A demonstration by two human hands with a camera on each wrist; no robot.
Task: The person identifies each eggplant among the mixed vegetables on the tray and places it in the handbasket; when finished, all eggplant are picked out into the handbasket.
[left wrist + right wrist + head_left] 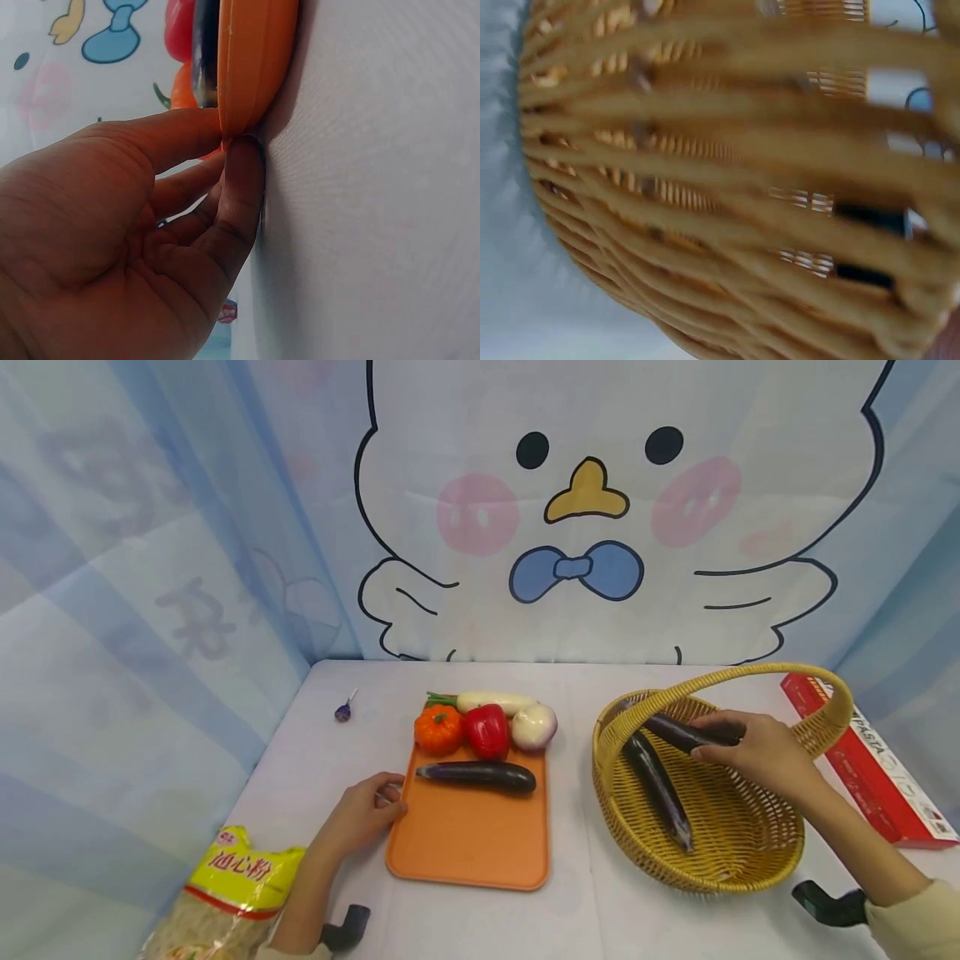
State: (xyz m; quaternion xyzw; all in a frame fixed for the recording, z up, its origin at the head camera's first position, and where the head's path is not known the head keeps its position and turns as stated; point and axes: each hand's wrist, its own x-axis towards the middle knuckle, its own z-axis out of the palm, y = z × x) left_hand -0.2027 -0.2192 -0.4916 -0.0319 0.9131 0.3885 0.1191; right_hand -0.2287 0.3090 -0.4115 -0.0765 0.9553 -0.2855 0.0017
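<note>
My right hand (757, 752) grips a dark purple eggplant (671, 731) inside the yellow wicker basket (705, 881), under its arched handle. Another eggplant (658, 789) lies on the basket's floor below it. In the right wrist view the basket's woven wall (705, 172) hides most of the hand. On the left, my other hand (365, 817) pinches the left edge of an orange tray (468, 852), thumb and finger at its rim (255, 67). A third eggplant (480, 776) lies across that tray.
Behind the tray's eggplant sit an orange pumpkin-like vegetable (438, 730), a red bell pepper (487, 732), a white-purple turnip (534, 727) and a white radish (495, 702). A red pasta box (870, 760) stands right, a noodle bag (232, 893) front left, a wrapped lollipop (343, 712) back left.
</note>
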